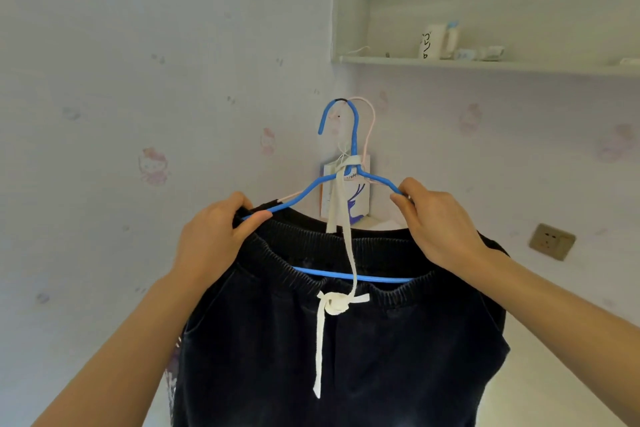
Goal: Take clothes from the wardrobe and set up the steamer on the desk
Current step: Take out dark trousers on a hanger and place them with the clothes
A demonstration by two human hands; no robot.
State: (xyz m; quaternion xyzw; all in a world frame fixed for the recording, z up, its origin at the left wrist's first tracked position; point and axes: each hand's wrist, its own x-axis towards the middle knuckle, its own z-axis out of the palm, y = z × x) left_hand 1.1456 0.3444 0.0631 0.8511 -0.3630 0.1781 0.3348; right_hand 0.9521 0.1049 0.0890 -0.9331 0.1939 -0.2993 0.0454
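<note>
Dark trousers (pixel 363 350) with an elastic waistband and a white drawstring (pixel 332 302) hang over the bar of a blue wire hanger (pixel 353 135). A thin pink hanger (pixel 370 114) lies right behind the blue one. My left hand (pixel 214 236) grips the hangers' left shoulder together with dark cloth. My right hand (pixel 436 218) grips the right shoulder. The hooks point up in front of the room's corner; whether they rest on anything I cannot tell. No steamer shows.
A wall shelf (pixel 485 64) at upper right carries a white mug (pixel 429 40) and small items. A white box with blue print (pixel 360 198) stands in the corner on a pale surface (pixel 540 374). A wall socket (pixel 552 241) sits at right. Patterned wallpaper covers both walls.
</note>
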